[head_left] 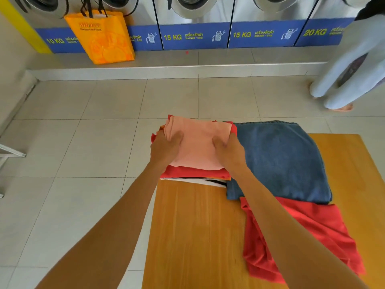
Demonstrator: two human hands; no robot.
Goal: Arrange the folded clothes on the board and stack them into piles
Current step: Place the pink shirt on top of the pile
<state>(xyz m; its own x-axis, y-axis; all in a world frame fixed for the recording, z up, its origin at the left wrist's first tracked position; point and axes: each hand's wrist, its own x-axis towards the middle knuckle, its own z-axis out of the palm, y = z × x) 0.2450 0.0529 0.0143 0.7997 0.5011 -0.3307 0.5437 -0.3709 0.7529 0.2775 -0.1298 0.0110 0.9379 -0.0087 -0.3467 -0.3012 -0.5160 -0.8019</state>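
A folded pale pink garment (198, 142) lies on top of a pile at the far left corner of the wooden board (193, 226). Under it are a red garment (193, 174) and a black-and-white one (208, 181). My left hand (166, 147) grips the pink garment's left edge. My right hand (229, 149) holds its right edge. Folded blue jeans (279, 159) lie beside the pile on the right. A loose red garment (302, 236) lies crumpled nearer to me, partly under my right forearm.
A row of washing machines (193, 21) stands on a raised step across the tiled floor. An orange bag (104, 36) hangs in front of them at the left. A person in pale trousers (350, 65) stands at the far right. A metal frame (10, 153) sits at the left edge.
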